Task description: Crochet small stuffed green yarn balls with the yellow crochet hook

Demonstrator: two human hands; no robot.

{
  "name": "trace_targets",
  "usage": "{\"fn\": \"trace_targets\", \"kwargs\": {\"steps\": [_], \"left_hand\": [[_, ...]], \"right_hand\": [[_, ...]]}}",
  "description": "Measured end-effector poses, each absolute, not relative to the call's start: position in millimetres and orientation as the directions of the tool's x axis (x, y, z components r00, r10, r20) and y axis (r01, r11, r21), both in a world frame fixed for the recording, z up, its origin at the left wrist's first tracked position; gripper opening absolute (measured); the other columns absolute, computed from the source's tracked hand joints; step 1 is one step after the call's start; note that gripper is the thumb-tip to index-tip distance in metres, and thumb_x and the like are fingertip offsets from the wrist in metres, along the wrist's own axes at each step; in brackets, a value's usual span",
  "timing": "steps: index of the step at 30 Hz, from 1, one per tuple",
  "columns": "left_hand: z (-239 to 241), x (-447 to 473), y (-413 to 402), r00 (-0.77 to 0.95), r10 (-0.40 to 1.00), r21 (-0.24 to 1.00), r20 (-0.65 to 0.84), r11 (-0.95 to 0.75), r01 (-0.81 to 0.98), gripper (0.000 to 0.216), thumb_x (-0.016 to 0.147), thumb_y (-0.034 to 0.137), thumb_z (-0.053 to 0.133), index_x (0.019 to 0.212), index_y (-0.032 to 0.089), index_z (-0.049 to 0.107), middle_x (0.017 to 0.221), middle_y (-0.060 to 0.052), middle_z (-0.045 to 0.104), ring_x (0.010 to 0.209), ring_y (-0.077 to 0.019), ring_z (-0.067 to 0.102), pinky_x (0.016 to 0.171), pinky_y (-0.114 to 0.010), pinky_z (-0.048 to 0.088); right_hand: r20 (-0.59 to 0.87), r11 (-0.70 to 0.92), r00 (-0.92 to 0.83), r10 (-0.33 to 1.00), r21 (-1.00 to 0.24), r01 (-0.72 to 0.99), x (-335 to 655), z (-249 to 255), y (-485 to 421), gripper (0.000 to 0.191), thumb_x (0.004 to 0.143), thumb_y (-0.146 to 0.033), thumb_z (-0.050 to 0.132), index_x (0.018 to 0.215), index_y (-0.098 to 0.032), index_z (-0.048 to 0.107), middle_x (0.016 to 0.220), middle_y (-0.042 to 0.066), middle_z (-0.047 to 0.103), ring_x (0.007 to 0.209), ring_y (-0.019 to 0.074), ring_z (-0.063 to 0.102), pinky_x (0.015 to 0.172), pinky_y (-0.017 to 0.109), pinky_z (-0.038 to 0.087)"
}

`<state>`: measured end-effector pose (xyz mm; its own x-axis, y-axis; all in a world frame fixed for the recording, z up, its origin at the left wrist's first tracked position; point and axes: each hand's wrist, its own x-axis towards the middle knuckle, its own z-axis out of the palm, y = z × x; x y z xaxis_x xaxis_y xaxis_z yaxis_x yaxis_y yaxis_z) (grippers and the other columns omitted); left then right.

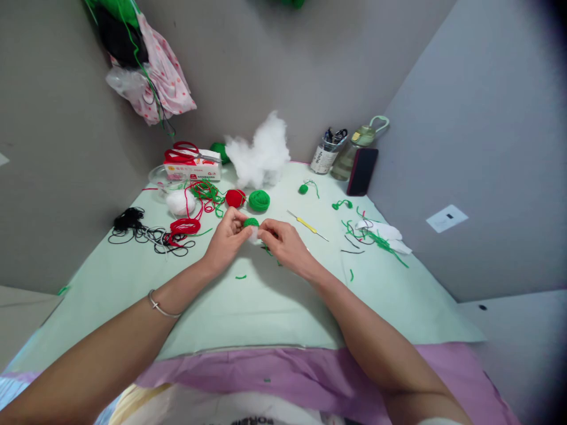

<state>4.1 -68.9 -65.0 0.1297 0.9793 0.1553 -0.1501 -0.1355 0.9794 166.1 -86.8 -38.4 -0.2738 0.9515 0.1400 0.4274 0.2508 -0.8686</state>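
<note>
My left hand (228, 236) and my right hand (283, 243) meet over the pale green tabletop (266, 301). Both pinch a small green crocheted piece (251, 223) with a tuft of white stuffing (254, 237) showing under it. The left fingers curl around its left side, the right fingertips press at its right side. A thin bracelet (160, 307) circles my left wrist. Just beyond the hands lie a red crocheted ball (234, 198) and a green crocheted ball (259, 200). A yellow-handled crochet hook (306, 225) lies to the right of the hands.
A heap of white stuffing (261, 153) sits at the back, with a tissue box (192, 168) and red scissors (181, 150) to its left. Black yarn (133, 227) and red yarn (185, 225) lie at left. A pen jar (325, 154), bottle (354, 150), phone (362, 171) and green scraps (376, 236) sit at right.
</note>
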Motion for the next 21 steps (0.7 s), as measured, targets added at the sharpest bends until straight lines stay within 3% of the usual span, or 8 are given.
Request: {"fn": "trace_targets", "kwargs": {"steps": [5, 10, 15, 21], "left_hand": [[-67.8, 8.5, -66.6, 0.0, 0.984, 0.976, 0.18, -0.179, -0.121, 0.022, 0.075, 0.021, 0.071, 0.075, 0.023, 0.049, 0.057, 0.009, 0.047, 0.053, -0.0102, 0.044, 0.054, -0.023, 0.035], [-66.2, 11.6, -72.6, 0.07, 0.983, 0.971, 0.168, -0.153, -0.186, 0.021, 0.079, 0.028, 0.068, 0.094, 0.023, 0.053, 0.068, 0.006, 0.058, 0.059, -0.0123, 0.056, 0.06, -0.024, 0.046], [-61.3, 9.1, -79.2, 0.158, 0.974, 0.964, 0.165, -0.125, -0.234, 0.028, 0.083, 0.035, 0.071, 0.104, 0.02, 0.062, 0.094, -0.001, 0.065, 0.081, -0.0141, 0.063, 0.075, -0.027, 0.054], [-62.0, 8.3, -76.4, 0.189, 0.974, 0.964, 0.128, -0.077, -0.256, 0.033, 0.076, 0.037, 0.079, 0.095, 0.02, 0.058, 0.084, 0.001, 0.065, 0.073, -0.0146, 0.065, 0.07, -0.029, 0.057]], "right_hand": [[0.175, 0.273, -0.251, 0.952, -0.858, 0.436, 153.0, -40.7, -91.2, 0.021, 0.09, -0.031, 0.053, 0.072, -0.021, 0.057, 0.061, -0.004, 0.049, 0.06, 0.0127, 0.039, 0.061, 0.027, 0.028], [0.148, 0.21, -0.183, 0.972, -0.897, 0.389, 157.7, -47.6, -83.1, 0.027, 0.087, -0.036, 0.058, 0.065, -0.02, 0.056, 0.056, -0.005, 0.05, 0.056, 0.0115, 0.04, 0.056, 0.026, 0.028], [0.155, 0.191, -0.12, 0.98, -0.897, 0.398, 162.8, -49.2, -78.5, 0.026, 0.084, -0.033, 0.061, 0.062, -0.021, 0.052, 0.051, -0.007, 0.042, 0.052, 0.0104, 0.035, 0.054, 0.025, 0.027], [0.163, 0.213, -0.148, 0.975, -0.871, 0.443, 166.5, -41.5, -81.4, 0.027, 0.09, -0.037, 0.056, 0.068, -0.021, 0.055, 0.057, -0.004, 0.055, 0.052, 0.0117, 0.043, 0.056, 0.026, 0.031]]}}
